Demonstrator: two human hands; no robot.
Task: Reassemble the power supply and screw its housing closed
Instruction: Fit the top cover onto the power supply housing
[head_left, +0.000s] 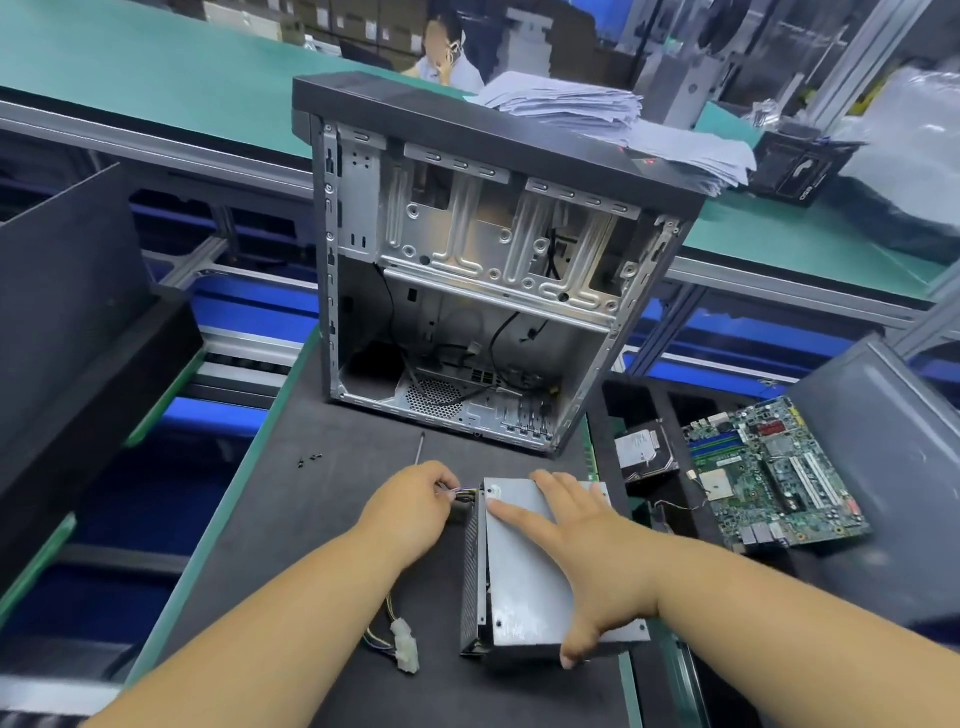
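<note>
Pressing the power supply (524, 566) cover flat on the mat with the right hand (576, 535), fingers straight; left hand (415, 506) pinching its cable bundle (462, 496) at the far corner. Housing seemingly unscrewed yet, with screwdriver (420, 449) and loose screws (310, 459) lying beside

Both bare forearms reached forward from the bottom edge. The left hand (413, 501) was curled, fingertips pinching the wires (464, 493). The right hand (582, 551) lay flat, palm down, on the housing (524, 587), fingers straight and spread, thumb hooked over its near edge.
</note>
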